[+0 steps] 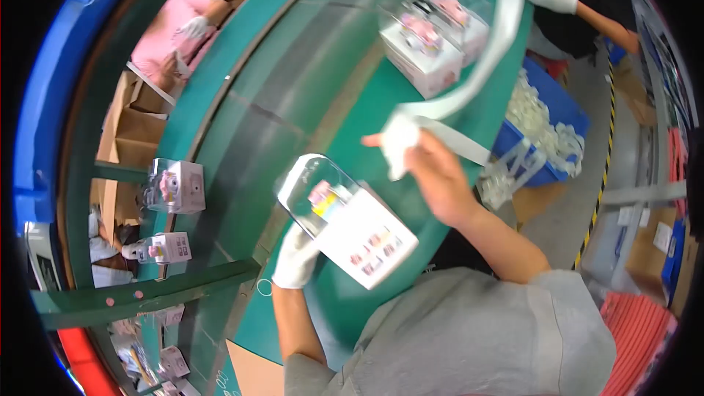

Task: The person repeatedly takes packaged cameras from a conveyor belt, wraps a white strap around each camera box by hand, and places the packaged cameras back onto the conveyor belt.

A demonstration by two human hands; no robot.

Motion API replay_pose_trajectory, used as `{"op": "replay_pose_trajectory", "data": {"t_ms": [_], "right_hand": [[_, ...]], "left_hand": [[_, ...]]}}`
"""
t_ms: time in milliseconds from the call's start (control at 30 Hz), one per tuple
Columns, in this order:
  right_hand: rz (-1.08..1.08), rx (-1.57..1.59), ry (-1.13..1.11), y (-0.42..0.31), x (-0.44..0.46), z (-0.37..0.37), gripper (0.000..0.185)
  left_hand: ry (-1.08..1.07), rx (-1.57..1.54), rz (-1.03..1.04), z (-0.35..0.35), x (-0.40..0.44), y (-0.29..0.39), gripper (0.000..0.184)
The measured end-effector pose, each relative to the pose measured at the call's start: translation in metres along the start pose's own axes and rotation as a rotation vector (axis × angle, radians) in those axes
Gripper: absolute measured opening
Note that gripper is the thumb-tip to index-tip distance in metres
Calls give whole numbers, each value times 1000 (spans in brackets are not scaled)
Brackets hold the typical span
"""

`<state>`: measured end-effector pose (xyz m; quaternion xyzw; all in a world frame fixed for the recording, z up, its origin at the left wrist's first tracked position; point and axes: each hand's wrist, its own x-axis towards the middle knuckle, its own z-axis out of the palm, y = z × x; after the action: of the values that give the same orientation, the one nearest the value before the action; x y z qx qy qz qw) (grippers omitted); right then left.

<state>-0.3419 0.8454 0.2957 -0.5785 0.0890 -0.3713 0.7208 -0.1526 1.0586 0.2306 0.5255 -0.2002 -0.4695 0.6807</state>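
**A toy box in one hand, a long strip in the other**

The white cardboard box with a clear, rounded plastic cover (pixel 370 238) is in the left hand (pixel 295 260), which wears a white glove. That hand grips its lower left side, but most fingers are hidden. A small pink-and-yellow toy (pixel 321 194) sits under the cover.

The box looks light and stiff. The shiny cover may be slippery and easy to scratch, so the flat card sides seem best to hold.

The right hand (pixel 438 172) is apart from it, up and to the right, pinching a long, floppy white strip (pixel 480 77). The box is between both hands, over the green tabletop (pixel 356 128).
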Motion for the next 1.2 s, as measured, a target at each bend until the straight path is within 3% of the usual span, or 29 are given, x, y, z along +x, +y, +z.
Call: {"op": "replay_pose_trajectory", "data": {"t_ms": [67,233,300,333,400,600,733,900,1067,1200], "right_hand": [[147,126,-49,-9,-11,34,17],[474,-9,-146,-7,-38,38,23],[479,-55,-146,-8,-41,39,23],[477,-95,-152,-9,-44,39,22],[473,-172,-162,-8,-48,43,20],[196,-250,-40,-7,-63,53,7],[-165,-821,-177,-24,-74,54,10],[48,-869,-319,-30,-82,59,15],[48,-845,-243,-28,-86,77,10],[74,-877,-251,-44,-83,81,8]], "left_hand": [[-222,-132,-232,-26,-21,-53,48],[-240,184,-358,-3,-65,-52,54],[-119,734,249,13,-59,-38,52],[-118,730,251,32,-52,-25,52],[41,-6,363,65,-41,-2,57],[-61,81,432,74,-36,-13,52],[-69,166,447,70,-52,-27,48],[-90,210,439,61,-56,-30,21],[-54,107,343,64,-61,-19,23],[-107,132,400,57,-63,-16,21]]}}
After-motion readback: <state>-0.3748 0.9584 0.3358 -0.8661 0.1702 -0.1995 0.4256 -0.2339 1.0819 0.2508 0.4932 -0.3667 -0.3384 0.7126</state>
